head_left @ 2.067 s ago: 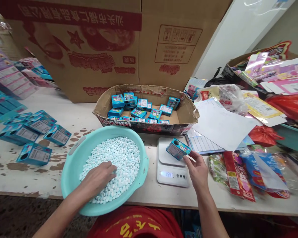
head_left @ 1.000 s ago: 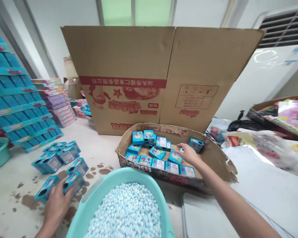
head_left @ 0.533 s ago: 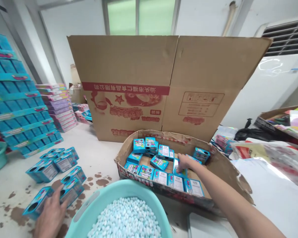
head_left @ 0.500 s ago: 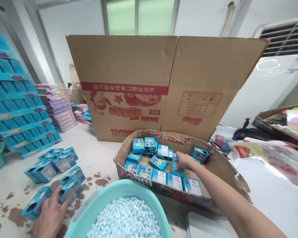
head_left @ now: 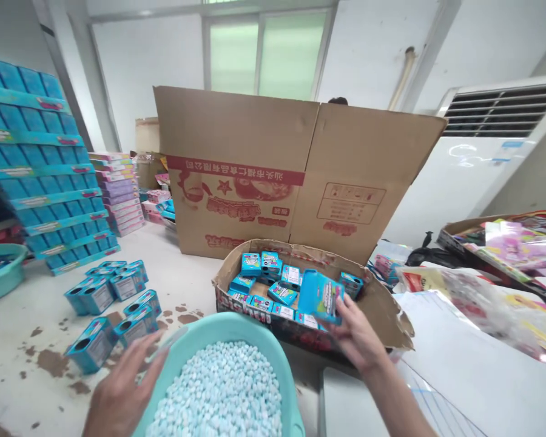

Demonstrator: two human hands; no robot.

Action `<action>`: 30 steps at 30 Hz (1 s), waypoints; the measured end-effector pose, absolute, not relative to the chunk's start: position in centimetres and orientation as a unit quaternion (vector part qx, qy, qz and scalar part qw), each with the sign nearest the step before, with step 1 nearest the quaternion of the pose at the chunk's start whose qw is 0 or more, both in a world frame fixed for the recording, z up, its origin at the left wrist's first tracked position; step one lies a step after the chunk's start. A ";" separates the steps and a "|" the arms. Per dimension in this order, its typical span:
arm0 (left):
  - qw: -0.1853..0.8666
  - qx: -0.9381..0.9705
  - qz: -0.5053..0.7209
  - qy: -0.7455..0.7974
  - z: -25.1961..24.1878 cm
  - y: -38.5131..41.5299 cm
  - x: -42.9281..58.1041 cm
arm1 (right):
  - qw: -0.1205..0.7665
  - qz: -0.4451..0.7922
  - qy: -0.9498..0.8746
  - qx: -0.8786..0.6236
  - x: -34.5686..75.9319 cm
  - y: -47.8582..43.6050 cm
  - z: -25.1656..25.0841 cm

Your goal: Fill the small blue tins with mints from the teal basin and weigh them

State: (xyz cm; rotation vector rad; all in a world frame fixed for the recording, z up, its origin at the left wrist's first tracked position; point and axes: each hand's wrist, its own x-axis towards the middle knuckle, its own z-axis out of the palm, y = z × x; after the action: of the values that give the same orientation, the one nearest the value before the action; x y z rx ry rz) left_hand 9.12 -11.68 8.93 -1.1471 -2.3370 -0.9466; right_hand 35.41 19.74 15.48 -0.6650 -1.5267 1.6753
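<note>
A small blue candy box is held up by my right hand, thumb and fingers closed on its right end. Beneath it, several like boxes lie in a worn cardboard tray. My left hand has its fingers apart and holds nothing, over the left rim of a turquoise basin. Pale blue and white candies fill the basin. Left of it, several blue boxes with round dark openings stand on the stained white table.
A tall stack of blue display cartons rises at the left, beside pink and purple boxes. A large upright cardboard sheet stands behind the tray. Plastic bags and white paper lie at the right.
My right hand has lifted a blue box out of the tray, towards me. My left hand has left the boxes on the table and moved right to the basin's rim.
</note>
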 end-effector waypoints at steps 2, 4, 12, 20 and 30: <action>0.152 -0.433 -0.412 -0.787 10.0 -10.2 11.8 | 0.363 0.721 -0.532 -0.255 35.6 16.5 14.2; 0.078 -0.445 -0.472 -0.757 11.1 -8.9 14.1 | 0.372 0.724 -0.519 -0.261 35.5 13.7 13.3; -0.391 -0.412 -0.601 -0.562 13.3 -6.3 20.8 | 0.396 0.502 -0.710 -0.293 34.6 4.7 13.6; -0.632 -0.144 -0.692 -0.318 10.9 -7.0 24.9 | 0.338 0.733 -0.565 -0.170 35.3 3.6 10.9; -0.301 -0.483 -0.357 -0.741 10.6 -7.1 18.5 | 0.382 0.766 -0.441 -0.267 37.4 3.5 10.1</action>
State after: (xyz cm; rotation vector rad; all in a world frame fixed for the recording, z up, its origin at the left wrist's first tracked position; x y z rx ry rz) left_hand 18.50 -7.15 10.61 -1.8998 -2.9160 -1.4038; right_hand 37.44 3.48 10.13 -0.6822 -1.1261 1.9546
